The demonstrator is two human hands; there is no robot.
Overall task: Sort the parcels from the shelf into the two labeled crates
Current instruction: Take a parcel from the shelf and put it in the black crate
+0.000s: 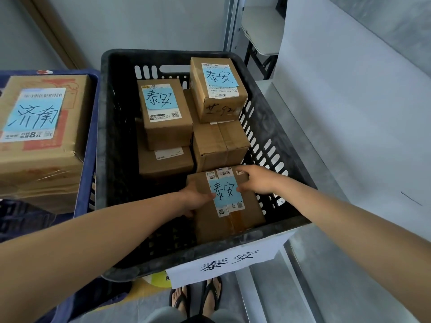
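Placement step: left hand (196,194) grips the left edge and right hand (258,180) curls over the far-right corner of the 泰安-tagged parcel (231,213), low in the matching black crate (163,259), front right, just beside the stacked boxes (219,145); next move likely calls for seating it flat, then letting go.

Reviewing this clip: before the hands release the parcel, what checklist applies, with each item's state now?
1. Note on held parcel matches paper label on black crate, both 泰安: ok.
2. It sits inside that crate's walls: ok.
3. Both left hand and right hand grip it: ok.
4. It rests on the crate floor: cannot tell.
5. The 济南 parcel lies in blue crate, separate: ok.
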